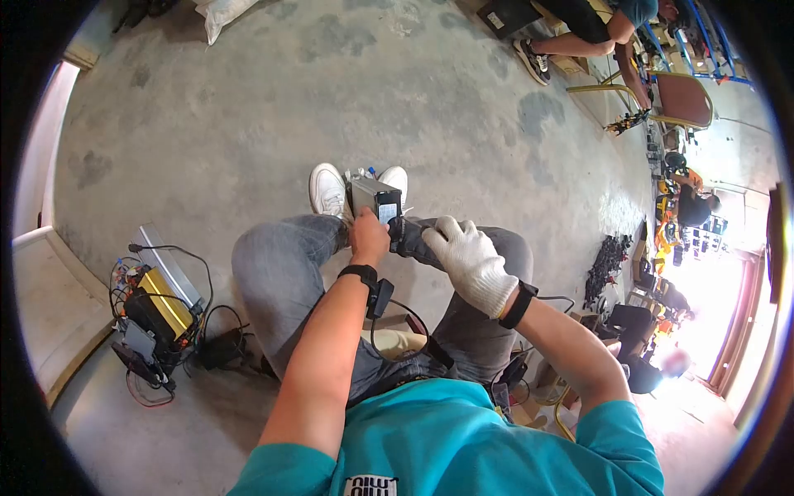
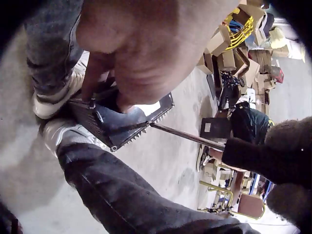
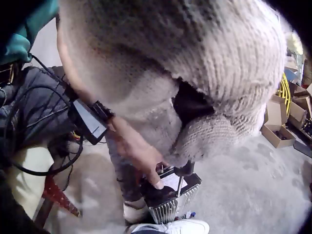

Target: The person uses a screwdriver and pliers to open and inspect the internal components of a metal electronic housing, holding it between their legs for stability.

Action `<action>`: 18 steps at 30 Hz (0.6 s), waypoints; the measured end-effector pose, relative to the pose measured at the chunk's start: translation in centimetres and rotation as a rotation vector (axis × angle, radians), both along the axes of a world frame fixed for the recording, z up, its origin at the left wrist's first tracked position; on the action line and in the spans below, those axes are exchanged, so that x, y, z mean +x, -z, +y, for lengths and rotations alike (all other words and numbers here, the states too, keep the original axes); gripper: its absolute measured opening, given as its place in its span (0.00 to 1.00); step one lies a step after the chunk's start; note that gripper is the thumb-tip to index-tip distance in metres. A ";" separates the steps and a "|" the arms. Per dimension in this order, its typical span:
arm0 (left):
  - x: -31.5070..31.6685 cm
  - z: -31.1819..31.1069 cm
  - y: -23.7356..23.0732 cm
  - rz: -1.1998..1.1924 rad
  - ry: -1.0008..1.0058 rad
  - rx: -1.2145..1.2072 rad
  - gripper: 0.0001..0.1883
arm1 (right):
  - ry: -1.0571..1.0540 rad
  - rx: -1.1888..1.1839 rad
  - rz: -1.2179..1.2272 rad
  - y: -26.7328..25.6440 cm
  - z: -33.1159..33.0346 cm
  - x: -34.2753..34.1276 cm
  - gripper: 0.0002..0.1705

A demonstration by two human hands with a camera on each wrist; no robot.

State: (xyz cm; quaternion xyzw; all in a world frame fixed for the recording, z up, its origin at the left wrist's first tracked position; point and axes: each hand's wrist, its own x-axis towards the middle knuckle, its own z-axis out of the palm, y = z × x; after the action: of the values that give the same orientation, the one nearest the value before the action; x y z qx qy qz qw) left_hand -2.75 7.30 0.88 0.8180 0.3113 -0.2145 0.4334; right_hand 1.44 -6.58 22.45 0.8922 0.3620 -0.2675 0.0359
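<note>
My bare left hand grips a grey finned metal box with a black end plate, its thumb pressing on the plate near a white label. The box sits tilted between my white shoes. In a white knitted glove, my right hand grips the dark handle of a screwdriver, fingers curled round it. In the left wrist view the metal shaft reaches to the edge of the end plate, its tip right at a screw spot there. Another screw shows at the plate's corner.
To the left on the floor lie a gold metal box, a silver case and tangled cables. Another person is at the upper right near a chair. Cardboard boxes stand farther off. A cable runs from my left wrist.
</note>
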 end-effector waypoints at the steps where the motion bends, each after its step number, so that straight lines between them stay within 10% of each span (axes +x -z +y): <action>1: -0.1 -0.1 -0.1 0.015 0.019 -0.004 0.20 | -0.034 0.006 -0.009 -0.1 -0.1 -0.1 0.26; 18: -0.5 -1.2 -0.1 0.030 0.071 -0.041 0.21 | -0.042 -0.014 0.028 -0.3 -0.3 -1.4 0.26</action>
State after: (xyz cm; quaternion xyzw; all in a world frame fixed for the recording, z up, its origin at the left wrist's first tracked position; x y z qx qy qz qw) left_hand -3.26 6.06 1.02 0.8162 0.2843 -0.2484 0.4374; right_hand 0.08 -6.86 22.77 0.8802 0.3795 -0.2818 0.0425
